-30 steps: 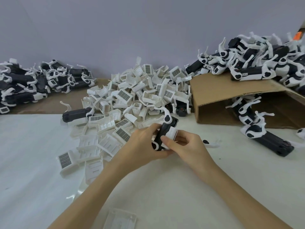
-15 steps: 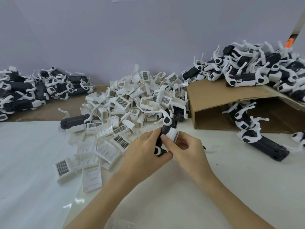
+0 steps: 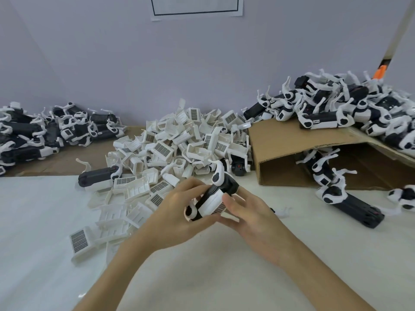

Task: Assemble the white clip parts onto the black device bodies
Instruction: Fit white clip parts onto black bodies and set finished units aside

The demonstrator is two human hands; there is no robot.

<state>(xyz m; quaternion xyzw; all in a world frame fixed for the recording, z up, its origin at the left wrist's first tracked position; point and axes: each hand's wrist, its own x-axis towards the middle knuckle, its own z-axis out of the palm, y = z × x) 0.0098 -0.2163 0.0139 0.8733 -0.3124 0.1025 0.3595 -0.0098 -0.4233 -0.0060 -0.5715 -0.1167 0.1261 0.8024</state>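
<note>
Many finished ones (image 3: pixel 47 135) lay piled at my left, but lots of loose white clips (image 3: pixel 179 140) waited. Both hands, left hand (image 3: pixel 177 212) and right hand (image 3: pixel 249 212), gripped one black body (image 3: pixel 226 186) above the table (image 3: pixel 45 221), with a clip (image 3: pixel 212 204) pressed against it.

Lighting: bright, even, diffuse, with soft faint shadows under the hands (image 3: pixel 224 212) on the white desk (image 3: pixel 33 221), which shows mild glare near left. Image: slight softness overall; wide-angle bending at left and right edges.
</note>
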